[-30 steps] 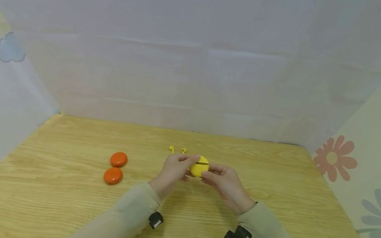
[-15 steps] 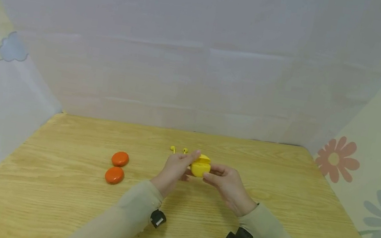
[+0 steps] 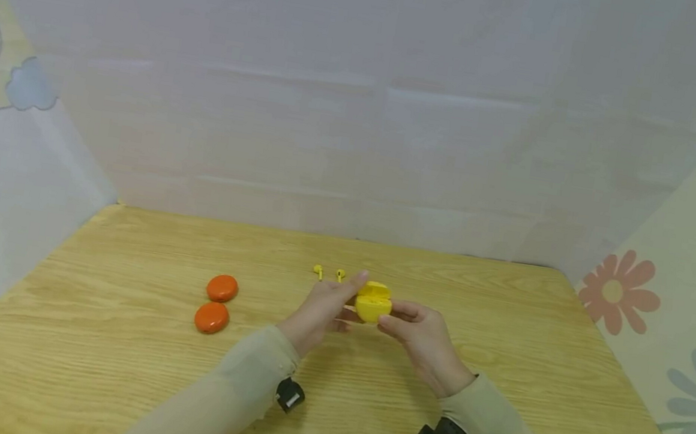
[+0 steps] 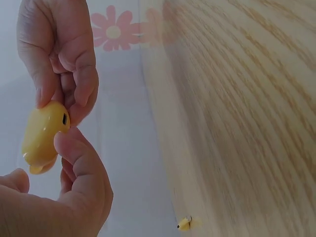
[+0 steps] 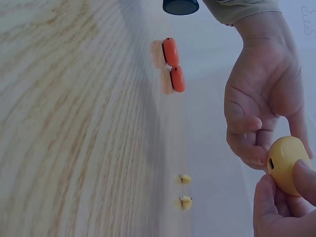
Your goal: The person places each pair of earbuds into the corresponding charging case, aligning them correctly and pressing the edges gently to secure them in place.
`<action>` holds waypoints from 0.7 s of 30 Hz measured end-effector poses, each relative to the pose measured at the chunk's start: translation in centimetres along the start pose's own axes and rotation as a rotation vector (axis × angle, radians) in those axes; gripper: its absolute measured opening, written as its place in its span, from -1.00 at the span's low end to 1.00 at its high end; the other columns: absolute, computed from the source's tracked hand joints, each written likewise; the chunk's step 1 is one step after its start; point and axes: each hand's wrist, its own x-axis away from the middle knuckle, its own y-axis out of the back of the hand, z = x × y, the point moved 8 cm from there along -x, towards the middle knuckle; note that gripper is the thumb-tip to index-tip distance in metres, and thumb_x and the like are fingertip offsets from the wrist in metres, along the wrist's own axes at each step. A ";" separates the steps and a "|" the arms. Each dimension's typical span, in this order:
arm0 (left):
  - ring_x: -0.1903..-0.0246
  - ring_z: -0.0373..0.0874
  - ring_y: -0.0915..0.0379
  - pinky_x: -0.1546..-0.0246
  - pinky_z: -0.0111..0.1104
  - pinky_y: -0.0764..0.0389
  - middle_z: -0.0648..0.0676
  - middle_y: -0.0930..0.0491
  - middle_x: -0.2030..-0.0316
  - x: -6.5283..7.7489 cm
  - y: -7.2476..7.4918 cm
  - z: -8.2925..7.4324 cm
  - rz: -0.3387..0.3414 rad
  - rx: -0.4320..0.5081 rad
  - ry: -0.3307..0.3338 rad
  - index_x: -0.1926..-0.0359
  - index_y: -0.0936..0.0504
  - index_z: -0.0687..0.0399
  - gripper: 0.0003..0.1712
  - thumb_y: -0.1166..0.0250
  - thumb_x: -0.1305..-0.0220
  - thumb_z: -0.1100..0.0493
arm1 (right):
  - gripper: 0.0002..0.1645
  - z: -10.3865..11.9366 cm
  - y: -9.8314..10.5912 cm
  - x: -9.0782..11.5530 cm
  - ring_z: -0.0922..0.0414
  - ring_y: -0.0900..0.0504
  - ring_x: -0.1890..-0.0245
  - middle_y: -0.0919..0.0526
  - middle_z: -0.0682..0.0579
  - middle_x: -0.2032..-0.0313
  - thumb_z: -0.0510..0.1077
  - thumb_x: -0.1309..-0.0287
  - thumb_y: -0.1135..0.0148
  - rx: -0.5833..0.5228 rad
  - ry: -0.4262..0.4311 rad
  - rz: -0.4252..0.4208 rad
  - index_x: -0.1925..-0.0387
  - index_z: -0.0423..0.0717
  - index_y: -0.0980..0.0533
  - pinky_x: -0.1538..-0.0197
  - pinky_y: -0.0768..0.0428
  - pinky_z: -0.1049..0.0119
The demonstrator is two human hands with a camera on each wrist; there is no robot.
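Observation:
A yellow earbud case (image 3: pixel 372 311) is held up over the table with its lid tipped back. My right hand (image 3: pixel 426 345) pinches its right side between thumb and fingers. From the left, my left hand (image 3: pixel 321 311) has its thumb up by the lid and its curled fingers against the case's underside. In the left wrist view, a dark port slot shows on the base of the case (image 4: pixel 42 136). Behind the left hand, two yellow earbuds (image 3: pixel 340 274) lie on the table.
Two round orange cases (image 3: pixel 222 288) rest one in front of the other on the left of the wooden table (image 3: pixel 93 359). A pale cloth wall (image 3: pixel 361 135) rises behind the table's back edge, with printed side walls left and right.
The yellow case's lid has swung from shut to open, the left thumb rising with it. Both hands and the case have shifted slightly right in the head view.

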 end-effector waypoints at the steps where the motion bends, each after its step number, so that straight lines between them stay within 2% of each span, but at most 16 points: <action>1: 0.34 -0.14 -0.59 0.32 -0.36 -0.61 0.14 -0.63 0.14 0.0 0.1 0.0 -0.002 0.001 -0.001 -0.02 -0.59 0.30 -0.31 -0.14 -0.34 -0.29 | -0.58 0.0 0.1 0.0 0.19 -0.63 0.16 -0.63 -0.14 0.09 -0.42 -0.28 -0.14 -0.002 0.000 -0.004 -0.12 -0.61 -0.37 -0.05 -0.58 0.23; 5: 0.35 -0.13 -0.61 0.21 -0.25 -0.65 0.19 -0.58 0.11 0.0 0.7 0.2 -0.034 0.004 0.005 -0.11 -0.51 0.38 -0.31 -0.11 -0.40 -0.21 | -0.56 0.1 0.7 -0.1 0.20 -0.63 0.15 -0.63 -0.15 0.05 -0.40 -0.28 -0.16 -0.001 -0.002 -0.018 -0.14 -0.58 -0.37 -0.11 -0.54 0.15; 8: 0.29 -0.03 -0.64 0.17 -0.21 -0.65 0.24 -0.54 0.08 -0.2 1.2 0.6 -0.063 0.013 0.025 -0.18 -0.44 0.43 -0.32 -0.08 -0.45 -0.15 | -0.54 0.3 1.1 -0.1 0.22 -0.63 0.16 -0.64 -0.11 0.07 -0.41 -0.28 -0.14 -0.020 0.001 -0.019 -0.16 -0.59 -0.35 -0.12 -0.54 0.17; 14: 0.30 0.01 -0.64 0.33 -0.33 -0.65 0.25 -0.52 0.11 -1.0 2.2 1.7 -0.119 0.024 0.062 -0.20 -0.40 0.43 -0.42 -0.10 -0.47 -0.02 | -0.52 0.8 1.5 0.0 0.24 -0.63 0.16 -0.64 -0.02 0.13 -0.42 -0.30 -0.10 -0.072 0.001 0.002 -0.19 -0.62 -0.28 -0.08 -0.55 0.27; 21: 0.35 0.00 -0.64 0.48 -0.44 -0.59 0.33 -0.51 0.03 -1.5 2.2 2.0 -0.118 0.003 0.082 -0.18 -0.42 0.38 -0.52 -0.17 -0.44 0.09 | -0.51 0.8 1.7 -0.1 0.24 -0.63 0.18 -0.63 0.01 0.16 -0.42 -0.31 -0.10 -0.080 -0.008 -0.007 -0.19 -0.63 -0.26 -0.07 -0.56 0.28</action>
